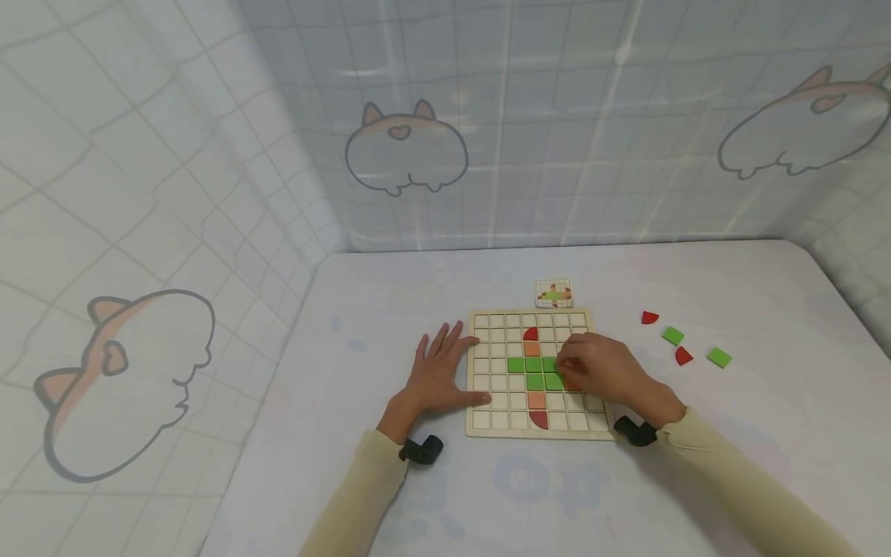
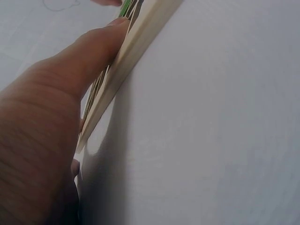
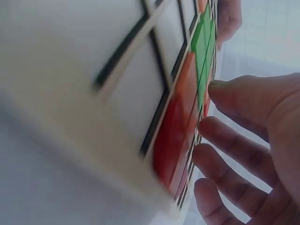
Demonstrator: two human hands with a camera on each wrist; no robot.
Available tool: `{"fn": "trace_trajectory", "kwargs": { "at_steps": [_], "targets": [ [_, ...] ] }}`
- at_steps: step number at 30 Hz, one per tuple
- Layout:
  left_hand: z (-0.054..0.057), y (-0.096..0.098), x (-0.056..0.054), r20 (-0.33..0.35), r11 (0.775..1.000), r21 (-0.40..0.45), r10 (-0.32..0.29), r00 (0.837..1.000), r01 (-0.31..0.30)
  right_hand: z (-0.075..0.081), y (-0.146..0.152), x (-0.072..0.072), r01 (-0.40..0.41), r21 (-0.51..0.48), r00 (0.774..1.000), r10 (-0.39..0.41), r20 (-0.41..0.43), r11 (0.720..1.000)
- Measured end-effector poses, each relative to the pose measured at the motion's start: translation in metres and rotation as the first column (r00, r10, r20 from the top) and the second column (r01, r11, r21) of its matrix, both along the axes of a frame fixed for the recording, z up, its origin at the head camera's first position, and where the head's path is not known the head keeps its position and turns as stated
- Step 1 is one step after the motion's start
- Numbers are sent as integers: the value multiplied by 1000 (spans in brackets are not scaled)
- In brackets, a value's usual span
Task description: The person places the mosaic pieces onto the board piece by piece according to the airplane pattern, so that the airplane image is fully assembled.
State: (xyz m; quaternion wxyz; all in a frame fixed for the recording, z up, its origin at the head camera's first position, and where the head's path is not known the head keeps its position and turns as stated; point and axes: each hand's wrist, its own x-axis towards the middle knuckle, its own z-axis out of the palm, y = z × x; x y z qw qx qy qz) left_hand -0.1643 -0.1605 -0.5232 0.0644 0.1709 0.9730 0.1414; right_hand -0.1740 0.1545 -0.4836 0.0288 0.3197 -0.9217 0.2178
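Note:
My left hand [image 1: 435, 379] is spread at the left side of a pale wooden grid board [image 1: 501, 435]. Its thumb [image 2: 110, 37] rests on the board's edge in the left wrist view. My right hand [image 1: 605, 367] is over the right part of the board, its fingertips at the green square tiles [image 1: 534, 381]. Whether thumb and forefinger pinch a tile is hidden. Orange tiles [image 1: 537, 400] and red quarter-round tiles [image 1: 539, 419] sit in cells above and below the green ones. More orange and red tiles [image 3: 171, 131] lie beneath the right hand in the right wrist view.
A small pattern card [image 1: 554, 294] lies just beyond the board's far edge. To the right are loose red quarter-rounds [image 1: 650, 317] and green squares [image 1: 720, 357]. Pale tile-patterned walls [image 1: 543, 155] stand behind and beside the white table [image 1: 362, 309].

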Motion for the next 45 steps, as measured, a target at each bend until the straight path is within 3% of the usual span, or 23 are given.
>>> {"fn": "trace_trajectory", "kwargs": {
  "at_steps": [7, 23, 30, 36, 39, 45],
  "targets": [
    [1, -1, 0, 1, 1000, -11, 1, 1000, -1, 2, 21, 1, 50, 31, 998, -49, -34, 998],
    [0, 0, 0, 3, 1000, 12, -4, 1000, 4, 0, 71, -13, 218, 118, 975, -221, 8, 969],
    [4, 1, 1, 5, 1000, 12, -14, 1000, 14, 0, 90, -19, 294, 102, 956, -293, -24, 951],
    [6, 0, 2, 4, 1000, 16, -16, 1000, 16, 2, 102, -26, 379, 169, 925, -379, -37, 910],
    [7, 0, 2, 6, 1000, 15, -16, 1000, 15, 0, 106, -30, 397, 198, 917, -397, -43, 896],
    [5, 0, 2, 1, 1000, 15, -10, 1000, 10, -3, 109, -35, 394, 184, 918, -394, -37, 900]
  ]
}}
